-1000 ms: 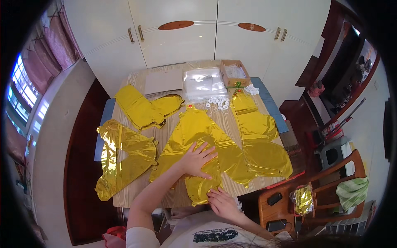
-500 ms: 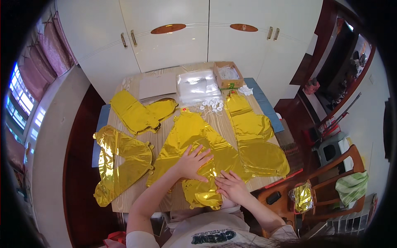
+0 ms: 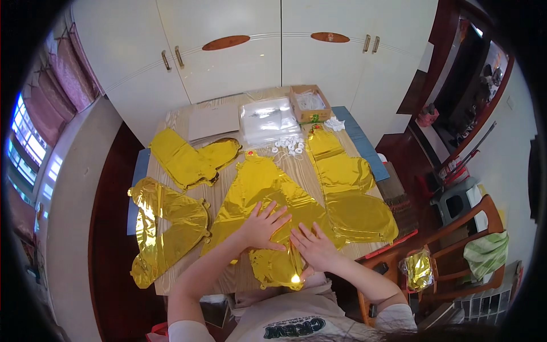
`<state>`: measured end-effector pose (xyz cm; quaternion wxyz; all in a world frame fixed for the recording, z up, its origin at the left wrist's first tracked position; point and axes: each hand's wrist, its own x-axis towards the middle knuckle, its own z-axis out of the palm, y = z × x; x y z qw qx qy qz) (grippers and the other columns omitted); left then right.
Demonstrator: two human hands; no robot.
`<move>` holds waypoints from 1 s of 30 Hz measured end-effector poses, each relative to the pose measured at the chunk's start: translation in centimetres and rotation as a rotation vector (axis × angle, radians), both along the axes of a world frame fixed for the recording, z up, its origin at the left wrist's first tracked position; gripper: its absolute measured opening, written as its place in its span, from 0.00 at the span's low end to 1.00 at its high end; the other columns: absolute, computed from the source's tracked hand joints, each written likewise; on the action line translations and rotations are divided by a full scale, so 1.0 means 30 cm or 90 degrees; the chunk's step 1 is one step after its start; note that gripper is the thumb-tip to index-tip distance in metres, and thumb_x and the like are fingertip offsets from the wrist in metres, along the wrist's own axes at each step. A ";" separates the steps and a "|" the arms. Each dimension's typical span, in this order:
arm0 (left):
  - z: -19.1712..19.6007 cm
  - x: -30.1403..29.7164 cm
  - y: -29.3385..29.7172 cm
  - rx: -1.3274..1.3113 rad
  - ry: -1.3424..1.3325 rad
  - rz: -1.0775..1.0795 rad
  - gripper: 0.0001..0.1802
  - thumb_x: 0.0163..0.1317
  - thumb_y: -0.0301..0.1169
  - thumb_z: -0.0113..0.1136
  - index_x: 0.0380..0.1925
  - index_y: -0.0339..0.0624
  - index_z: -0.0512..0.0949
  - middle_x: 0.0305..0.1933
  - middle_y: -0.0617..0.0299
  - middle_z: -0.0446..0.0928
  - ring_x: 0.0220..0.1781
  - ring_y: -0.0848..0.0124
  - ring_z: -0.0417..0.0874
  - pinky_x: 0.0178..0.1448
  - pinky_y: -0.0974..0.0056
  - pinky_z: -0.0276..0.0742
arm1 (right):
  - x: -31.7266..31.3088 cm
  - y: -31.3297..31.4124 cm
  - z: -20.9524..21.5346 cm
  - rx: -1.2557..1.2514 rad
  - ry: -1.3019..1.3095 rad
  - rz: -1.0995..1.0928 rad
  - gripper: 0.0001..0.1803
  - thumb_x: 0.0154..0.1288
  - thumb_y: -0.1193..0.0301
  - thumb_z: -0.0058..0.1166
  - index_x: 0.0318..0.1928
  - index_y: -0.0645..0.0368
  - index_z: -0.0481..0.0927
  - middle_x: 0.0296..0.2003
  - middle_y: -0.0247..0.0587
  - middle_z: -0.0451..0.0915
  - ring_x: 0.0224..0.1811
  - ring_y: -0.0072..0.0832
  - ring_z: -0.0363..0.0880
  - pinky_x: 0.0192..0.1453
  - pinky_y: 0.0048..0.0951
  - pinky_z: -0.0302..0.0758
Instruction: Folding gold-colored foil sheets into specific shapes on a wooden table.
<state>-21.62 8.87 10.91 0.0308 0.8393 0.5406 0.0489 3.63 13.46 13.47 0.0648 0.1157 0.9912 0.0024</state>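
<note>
A flat gold foil balloon (image 3: 256,182) lies spread on the wood-patterned table (image 3: 293,165) in front of me, wide toward my body. My left hand (image 3: 262,228) rests on its middle with fingers spread. Just to the right, my right hand (image 3: 314,248) presses flat on the same foil, fingers apart and thumb toward the near edge. Other flat gold foil balloons surround it: a curved one (image 3: 176,228) at the left, a folded stack (image 3: 176,157) at the far left, and a longer piece (image 3: 362,219) along the right side.
Clear plastic bags (image 3: 265,119), white rings (image 3: 289,147) and a small cardboard box (image 3: 310,117) stand toward the back, beside a pale board (image 3: 213,121). White cabinets (image 3: 239,65) rise behind. A wooden chair (image 3: 489,214) at the right holds a wrapped gold foil packet (image 3: 420,271).
My right hand has slid slightly up and left, its fingers spreading wider on the foil. My left hand stays in nearly the same place on the balloon.
</note>
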 end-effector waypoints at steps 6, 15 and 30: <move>0.093 -0.051 -0.034 -0.120 0.047 -0.001 0.47 0.61 0.67 0.47 0.70 0.45 0.59 0.74 0.50 0.58 0.76 0.47 0.54 0.74 0.38 0.49 | -0.003 -0.005 0.010 -0.019 -0.036 -0.012 0.72 0.33 0.25 0.55 0.72 0.64 0.55 0.73 0.48 0.54 0.78 0.46 0.44 0.77 0.59 0.38; 0.280 0.031 -0.186 -0.136 0.006 -0.045 0.19 0.58 0.40 0.59 0.46 0.43 0.78 0.49 0.59 0.78 0.56 0.62 0.77 0.59 0.57 0.72 | 0.011 0.001 -0.005 -0.062 -0.014 -0.024 0.72 0.32 0.27 0.58 0.73 0.62 0.54 0.74 0.46 0.52 0.78 0.43 0.45 0.77 0.58 0.38; 0.062 0.254 -0.257 0.117 -0.111 -0.195 0.15 0.56 0.36 0.57 0.43 0.46 0.80 0.49 0.70 0.77 0.52 0.72 0.75 0.56 0.62 0.70 | 0.021 0.011 -0.033 -0.102 -0.011 -0.042 0.74 0.32 0.26 0.60 0.74 0.59 0.49 0.75 0.42 0.49 0.79 0.45 0.41 0.76 0.63 0.37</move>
